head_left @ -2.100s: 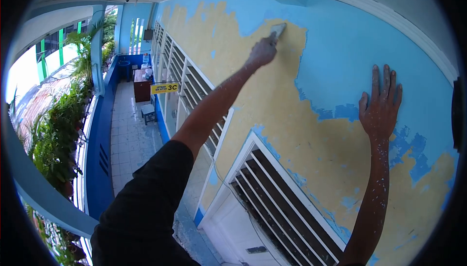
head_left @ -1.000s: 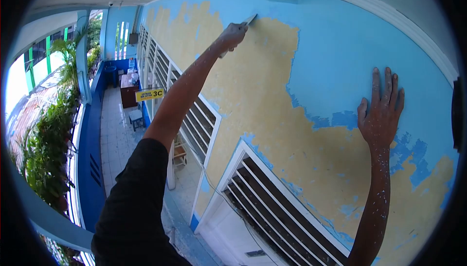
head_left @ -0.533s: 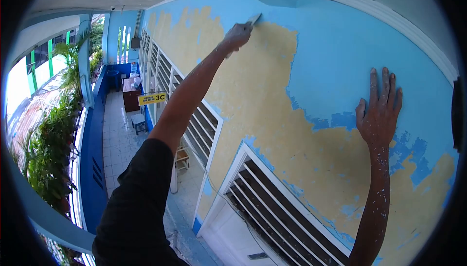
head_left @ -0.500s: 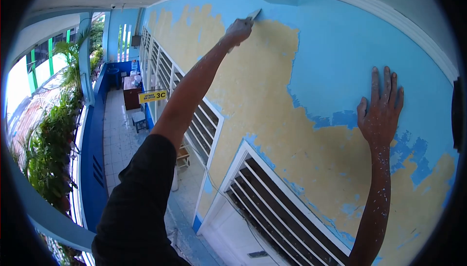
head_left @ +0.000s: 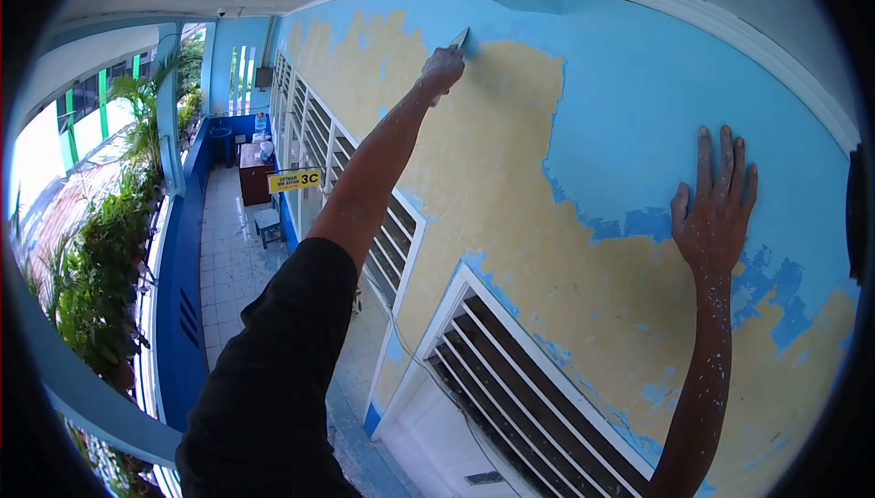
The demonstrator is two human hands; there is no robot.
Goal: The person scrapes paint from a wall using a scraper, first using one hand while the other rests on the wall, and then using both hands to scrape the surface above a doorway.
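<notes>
High on the wall, my left hand (head_left: 442, 70) is wrapped round a scraper (head_left: 462, 39), its metal blade pointing up near the border between light blue paint (head_left: 629, 88) and bare yellowish wall (head_left: 492, 133). The handle is mostly hidden by the fingers. Flat on the light blue paint at the right, my right hand (head_left: 715, 215) rests with its fingers spread and holds nothing. Pale flecks cover its forearm. Ragged darker blue patches (head_left: 779, 293) lie beside and below that hand.
Below are a slatted vent (head_left: 510, 370) over a white door and a louvred window (head_left: 392, 243). A yellow sign (head_left: 294, 181) juts out at the left. Along the corridor stand a desk (head_left: 255, 174) and a stool (head_left: 268, 223); plants (head_left: 100, 261) line the outer side.
My left hand has moved slightly down and left with the scraper, whose blade now points more steeply upward. The view has shifted a little. My right hand stays in place on the wall.
</notes>
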